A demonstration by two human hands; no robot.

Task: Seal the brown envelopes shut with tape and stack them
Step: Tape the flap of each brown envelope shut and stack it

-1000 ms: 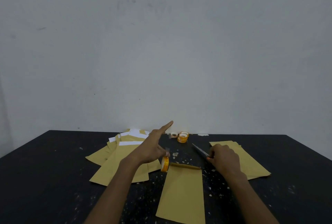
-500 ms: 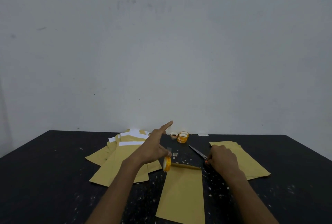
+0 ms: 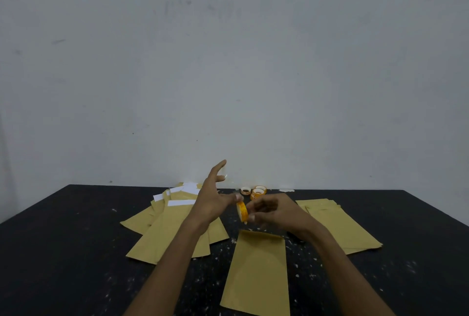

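A speckled black table (image 3: pixel 76 252) carries the brown envelope (image 3: pixel 256 272) at six o'clock, likely light and floppy, best held flat by its edges. Toward twelve o'clock of its flap, the left hand (image 3: pixel 213 204) and right hand (image 3: pixel 276 211) both pinch the small tape roll (image 3: pixel 241 211).

The left pile (image 3: pixel 172 234) and right pile (image 3: pixel 340 227) flank the centre envelope (image 3: pixel 256 272).

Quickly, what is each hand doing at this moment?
Left hand: holds the tape roll with its thumb, index finger straight.
Right hand: pinches the same tape roll at its lower edge.
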